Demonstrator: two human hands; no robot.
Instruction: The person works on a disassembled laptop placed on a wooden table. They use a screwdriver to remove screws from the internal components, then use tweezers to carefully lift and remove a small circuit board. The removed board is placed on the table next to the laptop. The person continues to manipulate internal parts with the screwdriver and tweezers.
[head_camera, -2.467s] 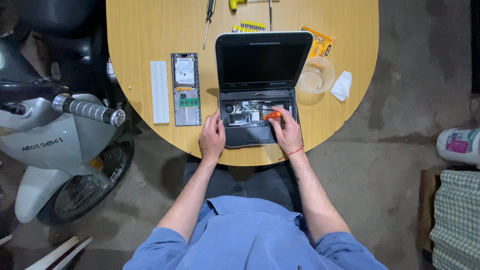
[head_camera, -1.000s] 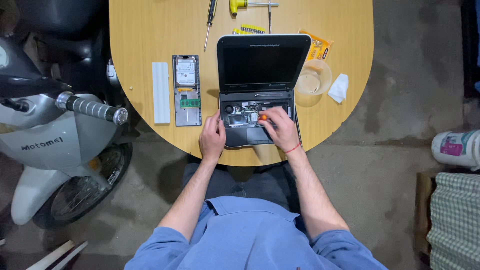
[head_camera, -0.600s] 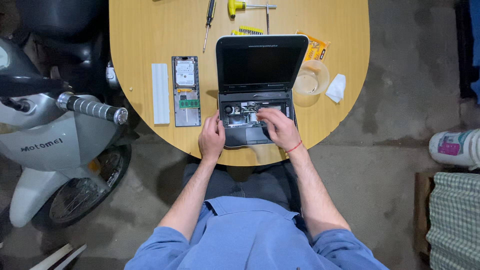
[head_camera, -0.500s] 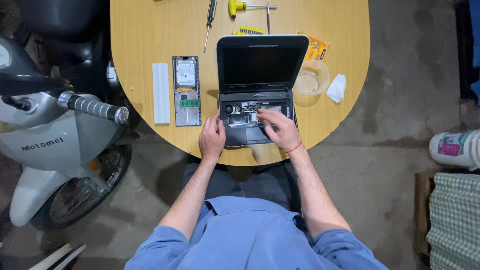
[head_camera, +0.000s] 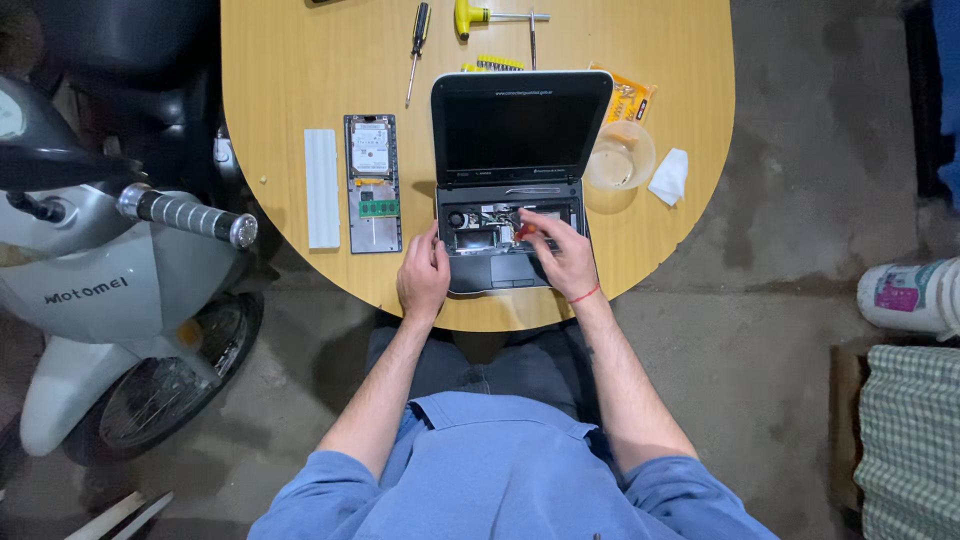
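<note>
While steadying the open laptop (head_camera: 515, 190) at its left edge with left hand (head_camera: 424, 280), flat and spread, right hand (head_camera: 562, 252) pinching small orange-handled tool (head_camera: 522, 231) over exposed base; probably loosening screws, needing steady aim.

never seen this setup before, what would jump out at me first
The opened laptop at the near middle of the round wooden table, its keyboard gone and its insides bare, draws the eye first. The left hand steadies its front left corner while the right hand works inside with a small orange-handled tool. A white scooter stands left of the table.
</note>
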